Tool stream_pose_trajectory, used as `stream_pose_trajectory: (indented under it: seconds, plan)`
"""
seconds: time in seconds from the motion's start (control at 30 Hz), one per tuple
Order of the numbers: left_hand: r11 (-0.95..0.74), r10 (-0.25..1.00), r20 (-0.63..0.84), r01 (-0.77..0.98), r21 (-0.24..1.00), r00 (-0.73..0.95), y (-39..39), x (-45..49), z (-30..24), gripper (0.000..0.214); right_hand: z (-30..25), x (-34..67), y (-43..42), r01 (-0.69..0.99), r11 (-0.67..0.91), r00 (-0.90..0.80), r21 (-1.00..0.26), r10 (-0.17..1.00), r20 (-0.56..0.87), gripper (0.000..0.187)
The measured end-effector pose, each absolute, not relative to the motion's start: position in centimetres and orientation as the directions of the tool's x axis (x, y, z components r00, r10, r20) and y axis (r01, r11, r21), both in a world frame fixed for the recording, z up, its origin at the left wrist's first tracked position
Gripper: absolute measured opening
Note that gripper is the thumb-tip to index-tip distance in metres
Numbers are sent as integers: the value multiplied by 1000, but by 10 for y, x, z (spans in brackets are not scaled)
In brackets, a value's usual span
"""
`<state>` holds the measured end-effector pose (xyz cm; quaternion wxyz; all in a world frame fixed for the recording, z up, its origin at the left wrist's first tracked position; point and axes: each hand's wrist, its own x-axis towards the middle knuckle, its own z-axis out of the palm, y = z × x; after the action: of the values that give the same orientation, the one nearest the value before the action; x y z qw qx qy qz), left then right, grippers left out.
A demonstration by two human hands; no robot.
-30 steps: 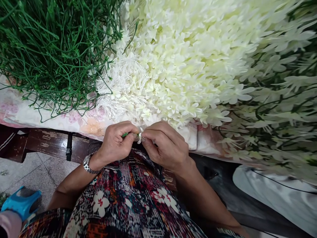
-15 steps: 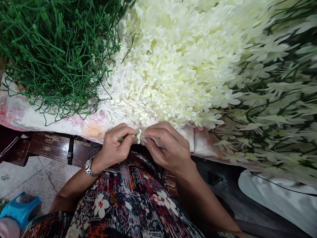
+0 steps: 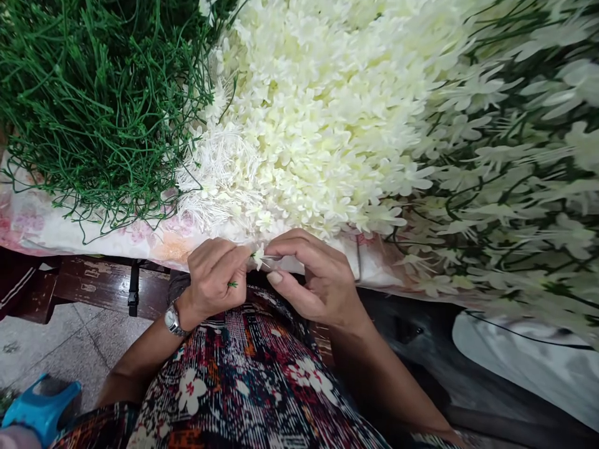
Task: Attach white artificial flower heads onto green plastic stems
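- The person's left hand (image 3: 218, 274) pinches the green stem of a small white artificial flower (image 3: 259, 255), at the near edge of the counter, between the two hands.
- The right hand (image 3: 316, 274) has its grip spread, thumb and forefinger apart, just beside the flower; contact is unclear.
- Beyond, on floral-print cloth (image 3: 112, 240): a tangled dark-green stem heap (image 3: 103, 106) left, thin white filaments (image 3: 219, 168) near centre, a creamy-white petal heap (image 3: 318, 125) farther back, stemmed white blossoms (image 3: 515, 168) right.

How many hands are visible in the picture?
2: the left hand holds a green stem with a white flower; the right hand is beside that flower, thumb and forefinger apart.
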<state>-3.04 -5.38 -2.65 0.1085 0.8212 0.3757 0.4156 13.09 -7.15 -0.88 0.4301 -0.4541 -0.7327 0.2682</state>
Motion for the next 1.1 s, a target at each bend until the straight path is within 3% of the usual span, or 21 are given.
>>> stream_pose_trajectory:
  seconds: [0.47, 0.7, 0.9, 1.0, 1.1]
  plan:
    - [-683, 719, 594, 522, 511, 360, -56, -26, -25, 12, -19, 125, -73, 567, 504, -175, -652, 846, 503, 13]
    - [-483, 862, 340, 406, 776, 377, -55, -30, -13, 12, -21, 128, -72, 575, 557, -205, -600, 808, 553, 17]
    - [-235, 901, 74, 338, 911, 427, -49, -33, -3, 13, -20, 130, -71, 573, 619, -281, -537, 764, 581, 21]
    - [-140, 911, 20, 263, 955, 413, -48, -32, -1, 12, -18, 131, -71, 558, 628, -298, -542, 761, 576, 22]
    - [-158, 913, 44, 252, 955, 405, -49, -31, -1, 12, -16, 131, -71, 560, 621, -296, -548, 768, 568, 21]
